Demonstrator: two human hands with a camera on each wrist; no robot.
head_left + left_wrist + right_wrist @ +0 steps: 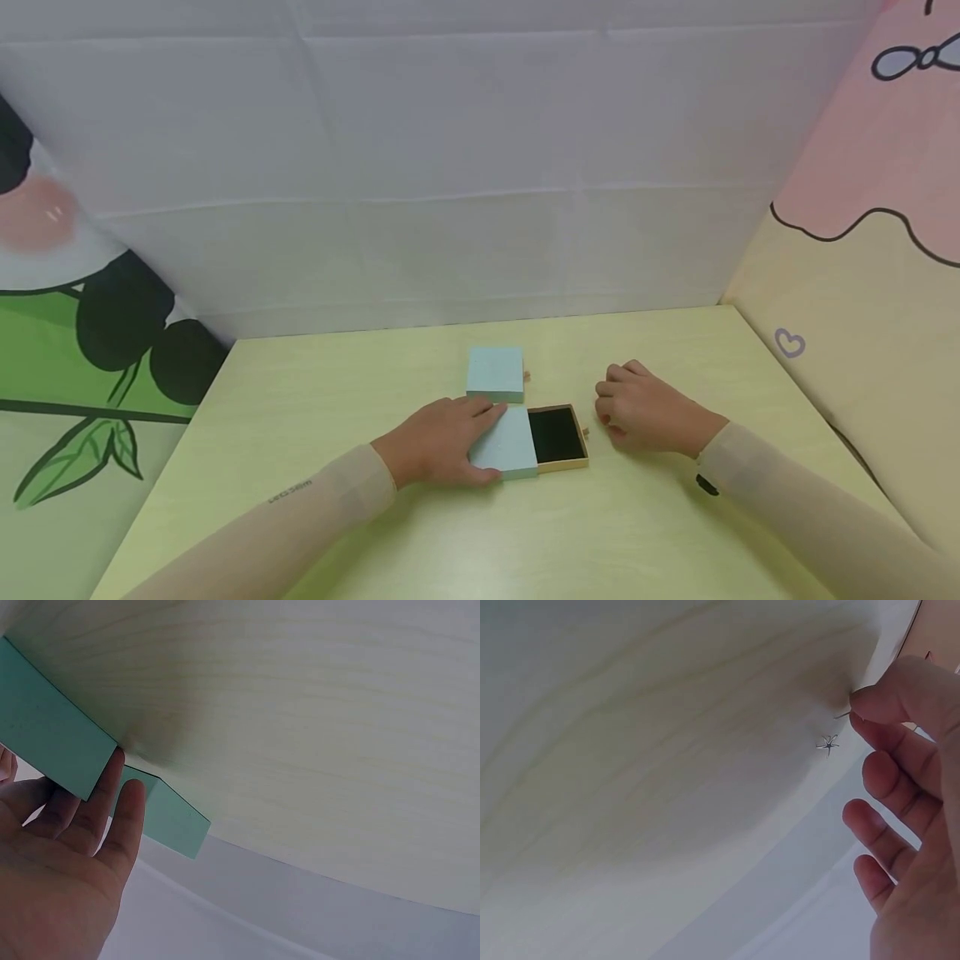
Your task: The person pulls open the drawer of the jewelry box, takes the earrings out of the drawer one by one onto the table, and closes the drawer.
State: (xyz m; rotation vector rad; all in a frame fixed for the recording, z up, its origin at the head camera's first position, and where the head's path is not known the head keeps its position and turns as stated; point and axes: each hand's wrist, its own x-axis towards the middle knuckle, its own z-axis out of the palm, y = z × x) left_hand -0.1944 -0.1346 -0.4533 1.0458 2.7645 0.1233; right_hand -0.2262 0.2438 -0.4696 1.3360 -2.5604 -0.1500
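My left hand [444, 437] grips the light-blue sleeve [504, 444] of a drawer-style jewelry box, thumb at its near edge and fingers at its far side. The box's tray [557, 435] is pulled out to the right, showing a black lining and a small tab [586, 432]. In the left wrist view the fingers of this hand lie along the side of the box [49, 724]. My right hand [651, 408] is just right of the tray. Its thumb and index finger pinch a thin wire end, and a small silver star-shaped jewelry piece [828, 745] shows close below the fingertips.
A second light-blue box [495, 372], closed, lies behind the first, with a tab on its right. Both are on a pale wooden table [315, 392]. White cloth [450, 167] hangs behind it, and painted panels [840, 350] flank both sides.
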